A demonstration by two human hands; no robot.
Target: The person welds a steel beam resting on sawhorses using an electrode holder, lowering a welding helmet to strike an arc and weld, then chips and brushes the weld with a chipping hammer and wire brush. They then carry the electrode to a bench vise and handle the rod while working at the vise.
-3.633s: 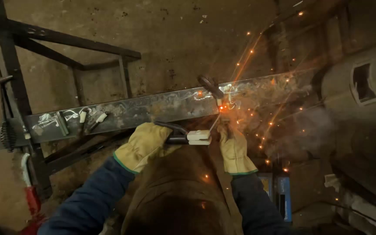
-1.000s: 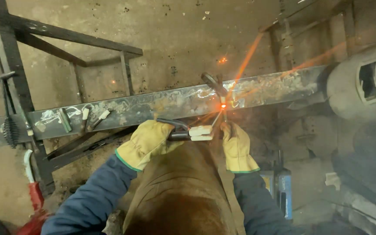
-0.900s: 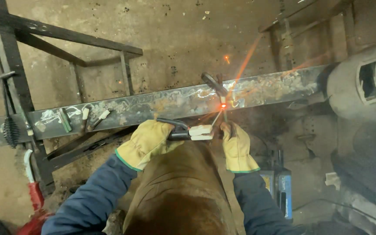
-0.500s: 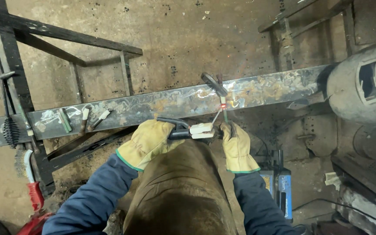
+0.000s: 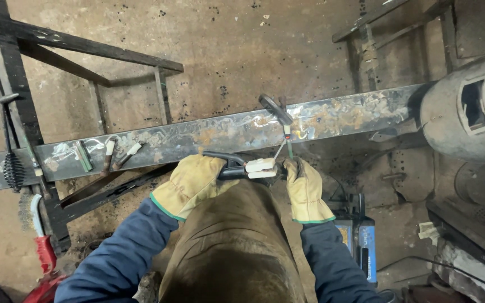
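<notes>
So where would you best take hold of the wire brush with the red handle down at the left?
Grip the red handle, coming from above on the left. It lies free on the floor, its pale neck curving up toward the metal frame, which crowds that upper end.

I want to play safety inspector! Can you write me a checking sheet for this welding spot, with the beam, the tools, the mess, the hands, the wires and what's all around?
Surface: long rusty steel beam crossing above a dirty concrete floor.
Job's things: electrode holder with a thin rod reaching the beam; no sparks showing.
Clutter: short rod stubs lying on the beam; chipping hammer by the frame.
Grippers: left hand, gloved, grips the holder; right hand, gloved, steadies the rod.
Cables: thin dark cable on the right floor.
Surroundings: dark metal frame, grey drum, blue welding machine.
</notes>
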